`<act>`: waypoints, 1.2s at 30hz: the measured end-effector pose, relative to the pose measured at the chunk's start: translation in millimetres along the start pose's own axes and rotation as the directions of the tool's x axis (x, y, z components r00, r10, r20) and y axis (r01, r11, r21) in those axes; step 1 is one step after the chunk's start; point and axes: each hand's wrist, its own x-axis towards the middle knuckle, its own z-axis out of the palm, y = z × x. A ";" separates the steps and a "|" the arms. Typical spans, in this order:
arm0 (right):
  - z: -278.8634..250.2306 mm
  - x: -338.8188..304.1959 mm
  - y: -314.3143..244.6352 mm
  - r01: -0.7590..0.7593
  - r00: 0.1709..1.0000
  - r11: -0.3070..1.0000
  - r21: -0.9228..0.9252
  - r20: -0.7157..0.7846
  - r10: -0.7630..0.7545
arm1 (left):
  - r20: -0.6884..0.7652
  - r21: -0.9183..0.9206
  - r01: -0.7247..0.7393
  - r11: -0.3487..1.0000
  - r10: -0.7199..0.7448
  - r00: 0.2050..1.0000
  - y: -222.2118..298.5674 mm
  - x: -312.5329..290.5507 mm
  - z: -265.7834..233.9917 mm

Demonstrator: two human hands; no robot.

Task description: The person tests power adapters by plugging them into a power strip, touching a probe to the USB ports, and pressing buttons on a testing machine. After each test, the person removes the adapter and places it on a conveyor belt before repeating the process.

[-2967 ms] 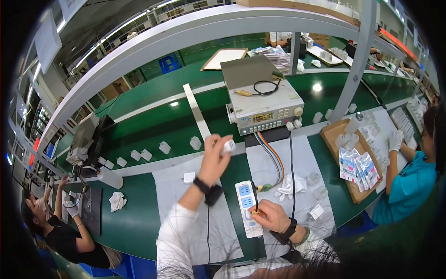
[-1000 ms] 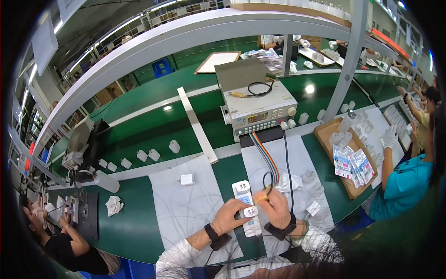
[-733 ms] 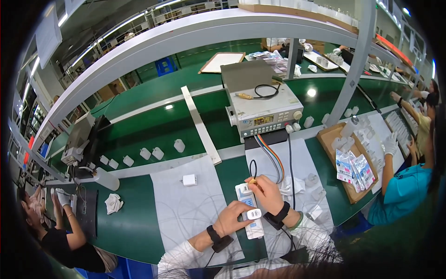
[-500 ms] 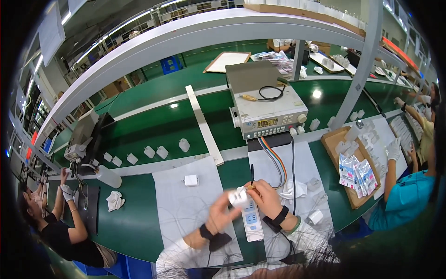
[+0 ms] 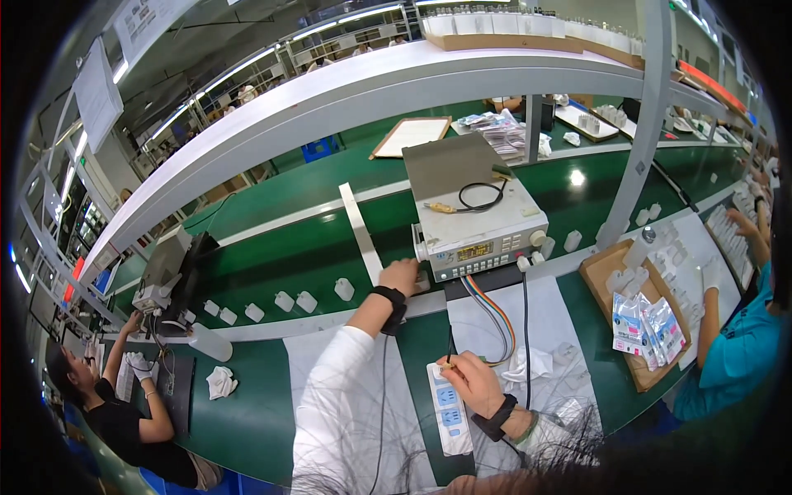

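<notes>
My left hand (image 5: 398, 278) reaches over the far edge of the paper to the rail by the green belt, just left of the bench instrument (image 5: 483, 239). Its fingers are curled and mostly hidden; what they hold cannot be made out. A small pale block (image 5: 423, 282) shows right beside them. My right hand (image 5: 476, 386) stays low at the power strip (image 5: 450, 417), thumb and fingers pinched on a small brass-coloured cable connector (image 5: 448, 364). The strip is white with blue sockets and lies upright in front of me. Black bands circle both wrists.
Several white chargers (image 5: 344, 289) stand along the belt. A rainbow ribbon cable (image 5: 495, 318) runs down from the instrument. Crumpled white cloth (image 5: 532, 363) lies right of it. A cardboard tray (image 5: 648, 330) holds packets. Co-workers sit left and right. A shelf beam (image 5: 371, 82) spans overhead.
My left hand has moved away from the power strip, forward to the belt rail; the white charger it held is no longer plainly visible. My right hand stays near the strip. The view has shifted slightly.
</notes>
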 end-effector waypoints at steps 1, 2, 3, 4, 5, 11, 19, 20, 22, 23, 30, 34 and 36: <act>-1.8 -0.4 2.3 -0.010 1.000 1.000 -0.003 -0.008 0.010 | 0.003 0.216 0.032 0.976 -0.033 0.999 -7.0 2.1 -1.4; -3.6 -0.7 5.2 -0.012 1.000 1.000 -0.005 -0.007 0.012 | -0.002 0.421 0.059 0.905 -0.064 0.998 -14.5 4.1 -3.0; -3.4 -1.6 5.4 -0.012 1.000 1.000 -0.003 -0.002 0.012 | 0.072 0.541 0.123 0.832 -0.191 0.979 -28.6 8.0 -2.7; -5.3 -2.1 5.8 -0.012 1.000 1.000 -0.005 0.001 0.012 | 0.124 0.655 0.164 0.738 -0.319 0.940 -38.1 12.1 -3.8; -8.7 -4.1 5.3 -0.021 1.000 1.000 -0.009 -0.006 0.021 | 0.118 0.747 0.167 0.643 -0.376 0.919 -42.3 9.2 1.9; 7.8 2.5 -7.1 0.034 0.999 0.998 0.046 0.030 -0.036 | -0.135 0.582 0.328 0.744 -0.309 0.941 -154.8 -49.3 31.2; -7.7 -0.8 20.3 0.002 1.000 0.997 0.080 -0.009 -0.002 | -0.053 -0.910 -0.035 0.412 -0.034 0.998 36.4 -192.6 -33.4; -3.9 2.5 14.0 0.011 1.000 0.995 0.100 -0.002 -0.011 | -0.026 -0.919 -0.018 0.394 -0.014 1.000 50.0 -221.5 -24.3; 5.7 7.0 11.2 0.033 0.999 0.991 0.130 0.001 -0.033 | 0.078 -0.919 0.073 0.386 -0.002 0.997 67.5 -255.3 -0.4; 7.8 6.6 10.3 0.040 0.999 0.990 0.133 -0.004 -0.040 | 0.150 -0.908 0.139 0.395 -0.005 0.989 74.3 -260.4 8.2; 3.0 2.3 10.8 0.050 0.998 0.993 0.107 -0.031 -0.047 | -0.143 -0.736 -0.159 0.658 0.079 0.987 105.6 -262.2 19.5; 0.2 0.6 7.5 0.044 0.999 0.994 0.103 -0.030 -0.041 | -0.193 -0.509 -0.246 0.825 0.169 0.967 111.7 -259.7 14.1; -0.2 -0.7 8.3 0.041 0.999 0.994 0.102 -0.029 -0.038 | 0.017 -0.756 -0.161 0.635 0.264 0.964 94.8 -250.4 -2.0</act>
